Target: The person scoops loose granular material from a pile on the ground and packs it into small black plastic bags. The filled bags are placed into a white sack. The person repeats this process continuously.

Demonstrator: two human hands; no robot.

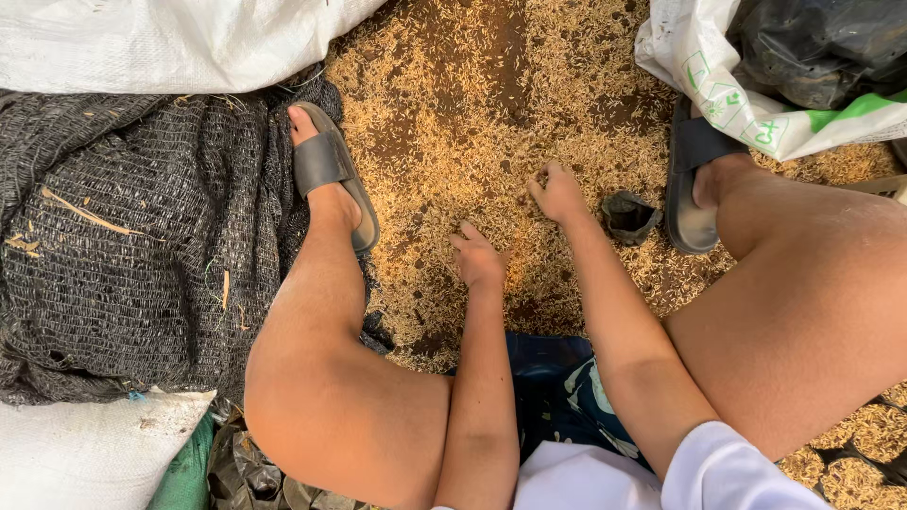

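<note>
Between the sandalled feet, the left hand (479,257) and right hand (559,194), loosely cupped, rake scattered golden husked grain (444,123); most remains ungathered.

Dirt floor (491,57) strewn with husks; black mesh netting (132,236) left, white woven sacks (142,42) around, daylight.

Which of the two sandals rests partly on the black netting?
The left sandal: its outer edge overlaps the black netting. The right sandal sits on scattered grain beside the white printed bag.
</note>
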